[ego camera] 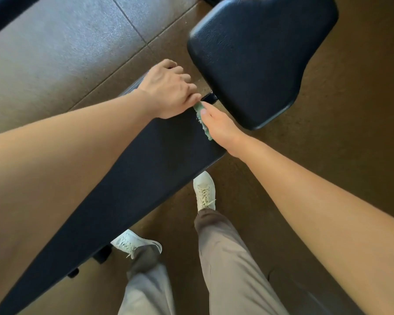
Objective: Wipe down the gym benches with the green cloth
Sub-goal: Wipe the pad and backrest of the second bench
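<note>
Step in hand: wiping the upper end of the long pad [132, 178], at the gap facing the seat pad [255, 62].

Hands: the left hand [168, 89] sits on the end of the long pad with its fingers curled over the far edge, apparently steadying the pad. Its thumb lies just beside the cloth. The right hand [218, 128] holds the green cloth [201, 120] bunched beneath the palm, thumb laid along the top. Its fingers drop over the pad's end and are hidden.

Location of cloth: on the end edge of the long pad, next to the dark bracket [209, 97] joining the two pads.

Assessment: most of the long pad shows no cloth contact at this moment, and the seat pad is untouched by either hand.

Next move calls for firm downward pressure and a sweep along the pad, keeping the cloth clear of the bracket so it does not snag. The left hand will need to shift out of the path.
</note>
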